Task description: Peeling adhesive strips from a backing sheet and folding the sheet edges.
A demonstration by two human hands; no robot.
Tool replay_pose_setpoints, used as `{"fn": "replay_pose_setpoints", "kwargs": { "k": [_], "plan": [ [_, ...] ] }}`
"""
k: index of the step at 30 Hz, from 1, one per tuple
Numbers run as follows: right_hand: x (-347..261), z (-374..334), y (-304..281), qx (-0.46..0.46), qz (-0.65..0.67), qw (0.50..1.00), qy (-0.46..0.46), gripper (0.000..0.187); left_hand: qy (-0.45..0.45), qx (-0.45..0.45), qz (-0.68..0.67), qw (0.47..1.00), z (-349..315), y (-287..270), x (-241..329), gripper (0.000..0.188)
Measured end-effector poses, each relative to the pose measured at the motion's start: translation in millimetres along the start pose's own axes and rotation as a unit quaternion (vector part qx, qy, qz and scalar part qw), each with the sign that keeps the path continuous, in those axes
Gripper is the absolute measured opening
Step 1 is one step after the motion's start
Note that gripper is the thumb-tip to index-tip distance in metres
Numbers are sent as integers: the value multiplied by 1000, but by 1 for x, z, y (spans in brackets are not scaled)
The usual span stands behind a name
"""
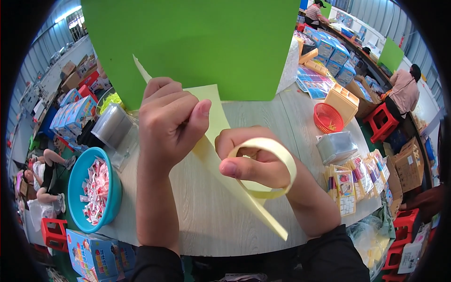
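Note:
My left hand (pixel 167 122) is closed in a fist, thumb uppermost, above the middle of the table. The tip of a pale yellow paper strip (pixel 140 69) sticks out beyond its knuckles. To its right, my right hand (pixel 253 157) is closed with the thumb pressed against the curled fingers. A curled pale yellow strip (pixel 290 167) loops around the right of that hand. Another length, a straight yellow strip (pixel 256 209), slants down below both hands. Behind them a flat pale yellow piece (pixel 209 94) shows; how these pieces join is hidden by my hands.
A green board (pixel 192 42) stands upright ahead. At left are a turquoise basin (pixel 117 197) of small packets and clear plastic film (pixel 112 123). On the right sit a red basket (pixel 327 117), a clear bag stack (pixel 337 146) and packaged sets (pixel 345 185). Other people sit farther off.

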State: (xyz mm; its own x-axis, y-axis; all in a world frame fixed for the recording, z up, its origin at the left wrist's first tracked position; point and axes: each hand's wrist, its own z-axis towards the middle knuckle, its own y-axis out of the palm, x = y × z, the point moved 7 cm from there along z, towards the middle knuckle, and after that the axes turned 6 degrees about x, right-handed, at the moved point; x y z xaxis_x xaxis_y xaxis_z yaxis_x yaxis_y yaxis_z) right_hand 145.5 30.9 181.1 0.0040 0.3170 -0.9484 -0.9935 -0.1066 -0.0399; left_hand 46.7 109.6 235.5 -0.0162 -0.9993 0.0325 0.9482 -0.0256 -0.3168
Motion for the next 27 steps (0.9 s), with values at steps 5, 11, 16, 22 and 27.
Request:
{"fn": "replay_pose_setpoints", "kwargs": {
  "k": [5,11,16,22,27],
  "plan": [
    [3,1,-4,62,51,991,-105,25,-11,21,-5,1000,-1,-6,-7,30],
    [-16,-3,-9,99,-106,962,-231,23,-26,28,4,999,-2,-11,-13,29],
    [-4,0,-5,32,-77,995,-52,35,-19,28,9,999,-2,-8,-14,30],
    [6,-1,0,-9,49,999,-22,28,-29,27,15,999,-3,-13,-15,31],
    [3,0,-1,7,80,996,-47,28,-26,23,11,999,-2,-9,-16,31]
  ]
}}
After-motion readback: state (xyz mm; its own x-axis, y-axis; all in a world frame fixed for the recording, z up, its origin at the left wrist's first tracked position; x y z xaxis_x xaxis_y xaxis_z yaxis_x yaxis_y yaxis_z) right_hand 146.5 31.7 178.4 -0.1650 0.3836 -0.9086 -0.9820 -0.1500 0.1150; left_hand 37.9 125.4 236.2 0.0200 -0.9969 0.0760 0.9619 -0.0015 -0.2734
